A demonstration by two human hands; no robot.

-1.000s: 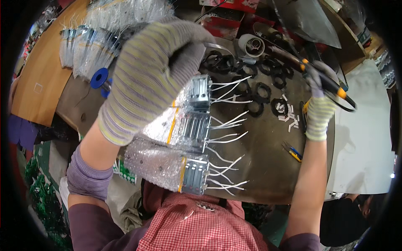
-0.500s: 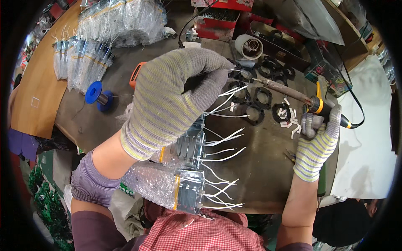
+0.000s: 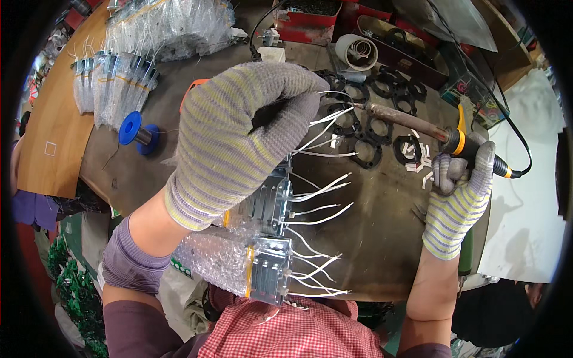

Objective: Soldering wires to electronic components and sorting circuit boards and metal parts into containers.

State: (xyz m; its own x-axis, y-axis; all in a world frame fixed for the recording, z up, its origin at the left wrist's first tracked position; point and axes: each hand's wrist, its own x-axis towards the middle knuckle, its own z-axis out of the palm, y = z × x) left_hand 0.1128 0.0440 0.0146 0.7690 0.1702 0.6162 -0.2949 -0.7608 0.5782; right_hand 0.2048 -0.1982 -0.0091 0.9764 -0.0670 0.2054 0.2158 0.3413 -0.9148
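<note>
A worker's gloved left hand (image 3: 239, 140) pinches a bunch of thin white wires (image 3: 316, 128) between thumb and fingers, lifting them off a row of small metal parts wrapped in bubble film (image 3: 248, 250) that lies across the near edge of the dark workbench (image 3: 370, 238). The gloved right hand (image 3: 456, 197) is fisted around the orange-collared handle of a soldering iron (image 3: 412, 126), its tip angled toward the held wires. The leads look light, springy and easily bent, best gripped near their ends; the iron's metal shaft is likely hot, so only the handle is safe. Beyond lie black plastic rings (image 3: 373, 128), a blue solder spool (image 3: 136, 130) and bagged bundles (image 3: 113, 83).
</note>
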